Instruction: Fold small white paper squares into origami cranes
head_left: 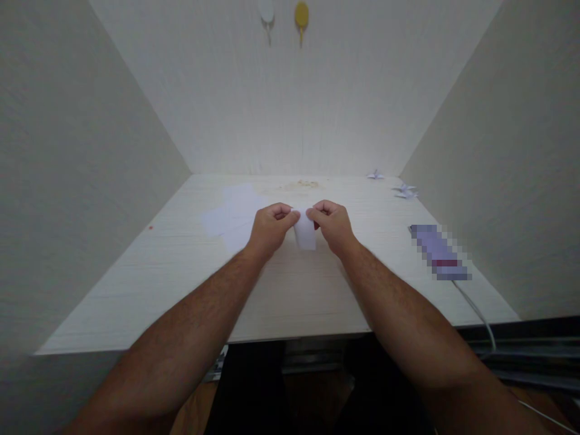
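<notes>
A small white piece of paper [305, 234], narrow and apparently folded, is held up between my two hands over the middle of the table. My left hand [273, 226] pinches its upper left corner between thumb and fingers. At the upper right corner, my right hand [331, 225] grips it the same way. The paper's lower end hangs toward me. Left of my left hand, several loose white sheets [235, 211] lie overlapping on the table.
Several folded paper figures [405, 192] sit at the back right of the white table [299, 296]. A blurred-out phone-like device [437, 251] with a cable [475, 311] lies at the right. Walls enclose three sides; two hooks [301, 15] hang on the back wall.
</notes>
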Demonstrator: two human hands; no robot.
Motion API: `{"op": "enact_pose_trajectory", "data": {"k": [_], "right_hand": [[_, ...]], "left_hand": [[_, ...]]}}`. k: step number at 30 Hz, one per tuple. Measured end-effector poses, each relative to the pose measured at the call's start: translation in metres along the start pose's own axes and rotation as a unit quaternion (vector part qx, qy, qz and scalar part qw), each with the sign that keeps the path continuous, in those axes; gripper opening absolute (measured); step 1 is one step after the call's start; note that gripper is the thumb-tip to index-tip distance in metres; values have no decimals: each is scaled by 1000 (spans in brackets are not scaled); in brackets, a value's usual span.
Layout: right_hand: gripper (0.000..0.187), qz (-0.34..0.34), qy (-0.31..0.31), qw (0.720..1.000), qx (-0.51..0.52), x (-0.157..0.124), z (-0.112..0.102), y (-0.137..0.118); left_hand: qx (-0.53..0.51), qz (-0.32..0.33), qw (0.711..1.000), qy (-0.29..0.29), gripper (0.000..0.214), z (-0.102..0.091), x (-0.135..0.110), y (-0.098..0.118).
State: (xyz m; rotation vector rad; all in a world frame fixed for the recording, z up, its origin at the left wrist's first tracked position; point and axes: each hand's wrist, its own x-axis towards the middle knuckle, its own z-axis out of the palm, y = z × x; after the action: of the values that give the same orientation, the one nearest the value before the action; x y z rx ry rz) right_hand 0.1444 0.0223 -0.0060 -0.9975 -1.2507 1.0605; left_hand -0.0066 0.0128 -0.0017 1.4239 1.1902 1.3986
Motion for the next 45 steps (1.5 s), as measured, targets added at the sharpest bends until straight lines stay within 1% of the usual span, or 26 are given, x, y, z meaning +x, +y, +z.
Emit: {"op": "enact_pose_trajectory", "data": {"k": [3,6,8,11,13,17,19,21,24,31,34,37,39,41,43,45], "right_hand": [[19,-9,27,1000,-3,-1,3,1],[19,-13,44,999,-16,-1,5,0],[18,-12,50,998,-21,-2,6,-1],[19,-20,44,998,-31,-2,8,-1],[18,-26,35,998,-41,-3,8,0],[19,-30,36,997,-57,-5,9,-1],[19,-34,42,997,-60,-5,9,-2],[19,-37,50,996,-57,-5,9,-3],[20,-42,53,996,-52,-4,9,-3],[20,-34,53,997,-47,-3,10,1],[21,-31,51,997,-41,-2,11,2],[19,-15,26,999,-24,-2,10,4],[19,-5,-3,1000,-10,-1,10,6],[21,-4,-18,1000,-12,-1,9,7],[22,-9,-12,999,-29,-1,9,7],[20,-15,7,999,-43,-1,8,5]], "left_hand": [[-21,2,1000,19,19,1,0,1],[-11,16,1000,23,18,1,-1,4],[6,29,999,31,16,1,-2,6],[32,39,997,65,11,2,-1,6],[1,23,996,83,6,3,-1,4],[-92,-11,991,94,12,7,1,1],[-115,-17,990,84,13,8,2,2],[-128,-28,990,59,14,8,1,4],[-116,-49,992,23,17,7,0,4],[-64,-31,997,6,23,6,-1,-2],[-36,-14,999,12,26,5,-2,-1],[-24,-13,999,19,26,4,-3,2],[-18,-19,1000,10,25,3,-2,3],[-7,-20,1000,-3,23,3,-2,3],[6,-20,1000,-11,23,3,-2,2],[15,-18,1000,-5,22,3,-2,1]]}}
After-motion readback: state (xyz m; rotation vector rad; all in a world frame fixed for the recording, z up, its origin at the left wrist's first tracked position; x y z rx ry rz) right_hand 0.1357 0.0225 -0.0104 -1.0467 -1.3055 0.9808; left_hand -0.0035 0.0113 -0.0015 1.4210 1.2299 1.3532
